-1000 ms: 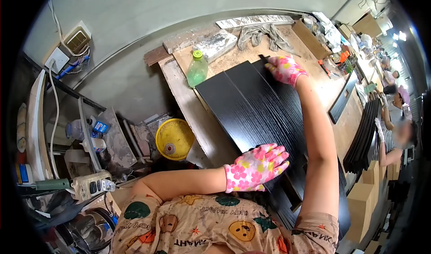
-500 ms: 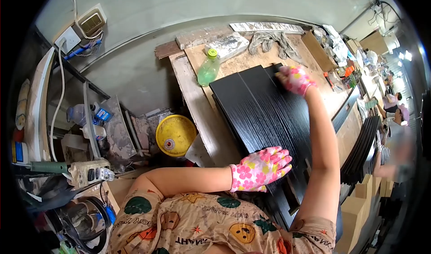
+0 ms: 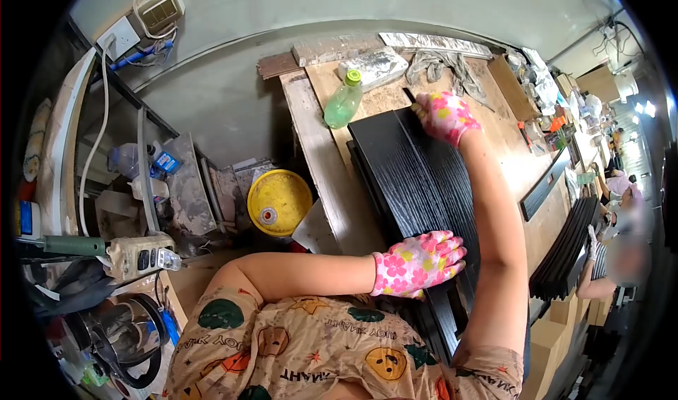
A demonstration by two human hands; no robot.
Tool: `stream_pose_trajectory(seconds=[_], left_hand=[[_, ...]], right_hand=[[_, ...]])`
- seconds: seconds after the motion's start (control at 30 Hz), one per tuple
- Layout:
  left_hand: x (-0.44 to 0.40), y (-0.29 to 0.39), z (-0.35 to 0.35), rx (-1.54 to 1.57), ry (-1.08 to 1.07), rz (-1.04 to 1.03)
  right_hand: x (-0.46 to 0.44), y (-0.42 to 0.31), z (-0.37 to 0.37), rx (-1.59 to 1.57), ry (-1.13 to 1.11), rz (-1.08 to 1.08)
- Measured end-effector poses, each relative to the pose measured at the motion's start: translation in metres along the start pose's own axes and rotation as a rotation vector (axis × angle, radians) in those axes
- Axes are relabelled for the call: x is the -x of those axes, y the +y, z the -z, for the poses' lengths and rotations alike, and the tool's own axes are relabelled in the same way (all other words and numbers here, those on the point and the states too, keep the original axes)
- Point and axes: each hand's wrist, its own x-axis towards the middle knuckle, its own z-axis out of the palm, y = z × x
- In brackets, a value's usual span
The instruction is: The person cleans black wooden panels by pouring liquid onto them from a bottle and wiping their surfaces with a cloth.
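Black panels with a wood-grain surface (image 3: 413, 181) lie stacked on the workbench in front of me. My left hand (image 3: 420, 264), in a pink floral glove, rests flat on the near part of the top panel, fingers stretched to the right. At the panel's far end is my right hand (image 3: 446, 119), in a matching glove, with its fingers curled round a small dark object (image 3: 409, 95). Only a narrow end of that object shows, so its kind is unclear. A green bottle with a yellow-green cap (image 3: 343, 102) stands left of the panel.
A dusty white block (image 3: 374, 68) and a grey rag (image 3: 441, 68) lie at the back of the bench. On the right are a cardboard box (image 3: 512, 89) and stacked black strips (image 3: 565, 248). A yellow bucket lid (image 3: 279, 202) sits lower left; other people are far right.
My right hand has shifted a little left at the panel's far end, still gripping the dark object. My left hand stays flat on the panel. The whole view has turned slightly.
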Motion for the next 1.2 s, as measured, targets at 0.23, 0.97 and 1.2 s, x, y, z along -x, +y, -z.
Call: stream_pose_trajectory(seconds=[0.23, 0.97, 1.2], left_hand=[[-0.003, 0.003, 0.009, -0.032, -0.052, 0.028], [-0.003, -0.001, -0.002, -0.097, 0.084, -0.024], [-0.003, -0.004, -0.001, -0.075, 0.011, -0.070]], right_hand=[[0.039, -0.065, 0.003, -0.217, -0.107, 0.346], [0.051, -0.087, -0.008, -0.168, 0.020, 0.241], [0.085, -0.042, -0.019, -0.220, 0.037, -0.082]])
